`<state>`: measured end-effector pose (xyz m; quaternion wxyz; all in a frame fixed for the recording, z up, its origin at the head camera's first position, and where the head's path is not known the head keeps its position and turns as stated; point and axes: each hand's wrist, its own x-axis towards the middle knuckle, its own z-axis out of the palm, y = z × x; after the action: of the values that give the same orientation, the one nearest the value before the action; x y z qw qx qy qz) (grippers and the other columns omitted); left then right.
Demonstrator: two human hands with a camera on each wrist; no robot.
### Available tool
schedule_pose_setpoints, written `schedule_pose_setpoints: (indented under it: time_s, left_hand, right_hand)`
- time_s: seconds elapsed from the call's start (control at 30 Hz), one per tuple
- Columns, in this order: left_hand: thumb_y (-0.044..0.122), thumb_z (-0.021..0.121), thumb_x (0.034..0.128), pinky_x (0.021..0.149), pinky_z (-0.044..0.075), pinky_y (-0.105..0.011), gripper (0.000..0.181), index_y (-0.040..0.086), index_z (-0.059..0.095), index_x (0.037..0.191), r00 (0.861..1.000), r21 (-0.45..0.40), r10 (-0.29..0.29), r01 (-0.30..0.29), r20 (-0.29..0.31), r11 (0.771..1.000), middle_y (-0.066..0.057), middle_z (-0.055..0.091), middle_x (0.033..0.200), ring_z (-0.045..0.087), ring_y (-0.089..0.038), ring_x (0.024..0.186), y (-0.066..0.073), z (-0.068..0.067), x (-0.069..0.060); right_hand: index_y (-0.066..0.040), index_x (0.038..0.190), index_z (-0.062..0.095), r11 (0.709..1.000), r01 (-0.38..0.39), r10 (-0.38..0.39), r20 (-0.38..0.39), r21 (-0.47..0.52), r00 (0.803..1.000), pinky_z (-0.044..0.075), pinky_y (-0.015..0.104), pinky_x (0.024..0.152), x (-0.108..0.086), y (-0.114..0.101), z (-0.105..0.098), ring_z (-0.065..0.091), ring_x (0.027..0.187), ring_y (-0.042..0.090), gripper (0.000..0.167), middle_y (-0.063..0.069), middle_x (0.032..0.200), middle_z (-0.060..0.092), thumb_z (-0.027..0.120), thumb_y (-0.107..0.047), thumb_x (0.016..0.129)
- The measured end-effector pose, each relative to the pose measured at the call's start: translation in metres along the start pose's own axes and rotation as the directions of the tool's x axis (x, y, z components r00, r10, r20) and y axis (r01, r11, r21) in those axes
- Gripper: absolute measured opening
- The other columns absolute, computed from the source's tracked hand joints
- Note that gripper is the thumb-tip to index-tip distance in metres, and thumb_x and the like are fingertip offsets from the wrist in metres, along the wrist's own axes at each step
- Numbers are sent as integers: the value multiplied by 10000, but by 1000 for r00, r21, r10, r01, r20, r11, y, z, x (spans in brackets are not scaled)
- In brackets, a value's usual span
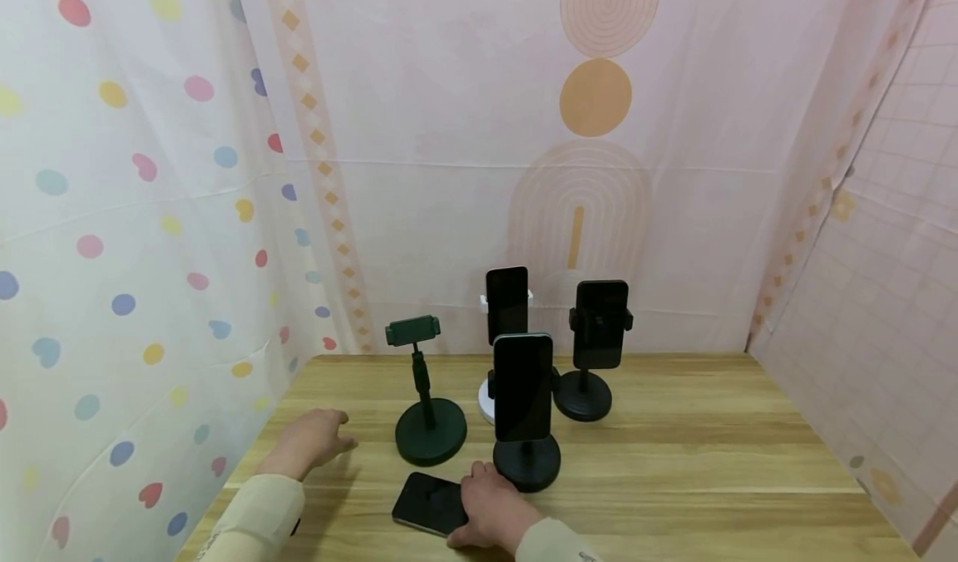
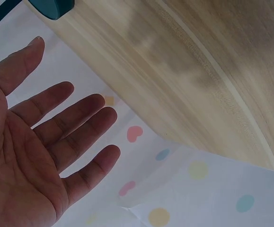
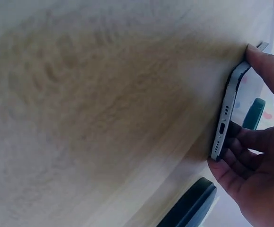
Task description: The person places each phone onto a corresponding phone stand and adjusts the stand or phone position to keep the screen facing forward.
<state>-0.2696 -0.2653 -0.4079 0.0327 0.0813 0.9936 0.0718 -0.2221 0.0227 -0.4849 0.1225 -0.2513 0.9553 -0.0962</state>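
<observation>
A dark-screened smartphone point(image 1: 429, 504) is at the front of the table, screen up. My right hand point(image 1: 494, 508) grips its right end, thumb on the near edge and fingers on the far edge. In the right wrist view the phone's charging-port end point(image 3: 223, 118) faces the camera, between thumb and fingers. My left hand point(image 1: 308, 443) is over the table's left side, its fingers spread and palm bare in the left wrist view. Between and beyond the hands stands a dark green phone stand point(image 1: 430, 433) with nothing in its clamp.
Just beyond my right hand, a black stand point(image 1: 527, 465) bears an upright phone point(image 1: 523, 387). Behind it are a white stand point(image 1: 486, 401) with a phone point(image 1: 506, 303) and another black stand point(image 1: 583, 396) with a phone point(image 1: 601, 325). Patterned curtains point(image 1: 419, 130) border the wooden table point(image 1: 711, 446).
</observation>
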Motion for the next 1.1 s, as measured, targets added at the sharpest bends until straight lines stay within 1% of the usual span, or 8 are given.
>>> schedule_pose_setpoints:
  time_s: [0.1,0.33,0.6,0.7,0.83,0.97,1.1]
  left_hand:
    - [258,745,890,854,486,-596,454,-69,645,1190,1000,-6,1,-1,1,1000,-273,648,1152,604,-481,1058,0,0,1]
    - [255,746,889,860,486,-595,451,-73,646,1181,1000,-1,10,-10,-15,1000,-274,650,1146,607,-479,1057,-2,1,2]
    - [258,748,889,849,494,-584,446,-75,652,1171,999,7,14,-14,-31,1000,-271,659,1125,619,-471,1037,0,0,0]
    - [263,746,891,831,503,-579,452,-77,652,1174,999,10,15,-15,-39,1000,-274,660,1120,625,-471,1021,0,0,-1]
    - [267,740,895,832,502,-580,463,-78,645,1189,999,9,16,-16,-45,1000,-277,656,1130,623,-473,1025,-1,-1,-3]
    - [253,738,895,842,495,-587,454,-83,644,1184,997,5,25,-25,-67,1000,-282,655,1128,620,-476,1027,-2,0,-3]
    - [245,739,894,851,492,-584,444,-85,646,1174,995,9,38,-38,-90,999,-279,658,1116,622,-473,1020,-4,1,-3]
  right_hand:
    - [-78,1077,660,1000,3,-3,-15,18,1000,480,296,711,0,2,2,437,828,166,566,44,933,469,797,-543,784]
    - [-47,1070,670,999,7,-5,-62,46,998,491,293,700,0,5,5,446,797,160,627,45,907,477,810,-569,753]
    - [-44,1018,667,999,-2,7,-116,52,993,486,289,687,-3,5,12,454,787,160,606,49,900,483,810,-566,745]
    - [-46,1016,665,997,-9,18,-126,72,992,474,283,695,-4,4,15,446,782,153,608,42,893,476,803,-572,745]
    - [-43,1045,657,993,-16,32,-137,115,990,459,266,711,-5,1,17,433,789,137,645,22,893,467,796,-591,736]
    - [-38,1105,647,991,-30,52,-166,134,985,454,252,716,-7,-5,17,430,798,117,701,6,909,469,787,-612,728]
    - [-29,1155,638,984,-50,84,-195,170,977,465,278,739,-7,-10,15,439,805,124,740,20,932,472,791,-609,723]
